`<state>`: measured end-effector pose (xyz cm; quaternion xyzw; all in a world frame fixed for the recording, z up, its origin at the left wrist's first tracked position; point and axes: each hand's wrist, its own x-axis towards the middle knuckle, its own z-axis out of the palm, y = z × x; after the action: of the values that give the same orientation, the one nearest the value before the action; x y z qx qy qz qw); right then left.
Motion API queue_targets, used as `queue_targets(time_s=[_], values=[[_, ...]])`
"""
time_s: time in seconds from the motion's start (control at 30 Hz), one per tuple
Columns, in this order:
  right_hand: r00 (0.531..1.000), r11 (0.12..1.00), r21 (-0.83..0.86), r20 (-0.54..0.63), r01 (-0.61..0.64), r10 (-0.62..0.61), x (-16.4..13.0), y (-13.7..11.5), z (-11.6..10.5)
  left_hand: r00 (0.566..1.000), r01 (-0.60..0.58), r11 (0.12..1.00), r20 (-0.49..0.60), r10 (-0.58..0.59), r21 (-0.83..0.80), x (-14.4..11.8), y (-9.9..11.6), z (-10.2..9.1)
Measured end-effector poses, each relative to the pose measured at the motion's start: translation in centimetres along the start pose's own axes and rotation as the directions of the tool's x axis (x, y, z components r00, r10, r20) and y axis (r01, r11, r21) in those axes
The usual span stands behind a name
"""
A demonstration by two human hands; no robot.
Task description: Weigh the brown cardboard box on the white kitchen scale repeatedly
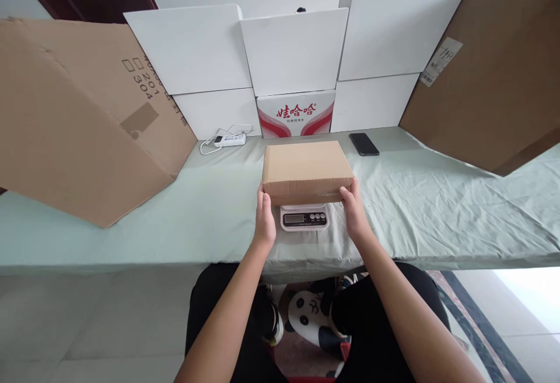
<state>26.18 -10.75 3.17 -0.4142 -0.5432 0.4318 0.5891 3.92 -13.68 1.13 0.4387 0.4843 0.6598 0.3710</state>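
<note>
A closed brown cardboard box (307, 163) is held level between my two hands, over a small white kitchen scale (305, 218). My left hand (265, 218) grips its left front corner, thumb on the front face. On the opposite corner, my right hand (353, 208) has its thumb pressed to the front face and the fingers along the side. The scale's front panel, with a grey display and several round buttons, sticks out below the box; its weighing plate is hidden. Whether the box rests on the plate or hangs just above it, I cannot tell.
A black phone (364, 144) lies behind the box to the right. A white power strip (230, 139) with a cable lies back left. White boxes (297, 50) form a wall behind; large cardboard sheets (79, 126) flank both sides. Pale green cloth (210, 213) covers the table.
</note>
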Motion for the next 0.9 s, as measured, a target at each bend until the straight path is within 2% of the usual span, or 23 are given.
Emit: queue_targets(time_s=[0.1,0.2,0.37,0.5,0.7,0.9], values=[[0.998,0.999,0.013,-0.031,-0.051,0.051,0.5,0.9,-0.9,0.999,0.012,1.000,-0.033,-0.011,0.015,0.3,0.1,-0.5],[0.990,0.995,0.035,-0.107,-0.090,0.093,1.3,1.7,-2.3,0.993,0.028,0.999,-0.117,-0.024,0.037,0.8,0.3,-1.3],[0.978,0.988,0.113,-0.169,-0.104,0.123,1.9,1.3,-3.7,0.985,0.033,0.999,-0.172,-0.027,0.034,1.5,0.7,-2.1],[0.969,0.981,0.148,-0.195,-0.122,0.150,1.9,0.9,-3.9,0.981,0.041,0.999,-0.189,-0.039,0.011,1.7,0.7,-2.2],[0.975,0.986,0.106,-0.170,-0.126,0.143,2.3,1.5,-4.3,0.978,0.050,0.999,-0.203,-0.049,-0.001,1.9,0.7,-2.3],[0.962,0.975,0.156,-0.196,-0.159,0.189,2.1,1.0,-3.8,0.977,0.054,0.998,-0.204,-0.055,-0.009,2.1,0.7,-2.2]])
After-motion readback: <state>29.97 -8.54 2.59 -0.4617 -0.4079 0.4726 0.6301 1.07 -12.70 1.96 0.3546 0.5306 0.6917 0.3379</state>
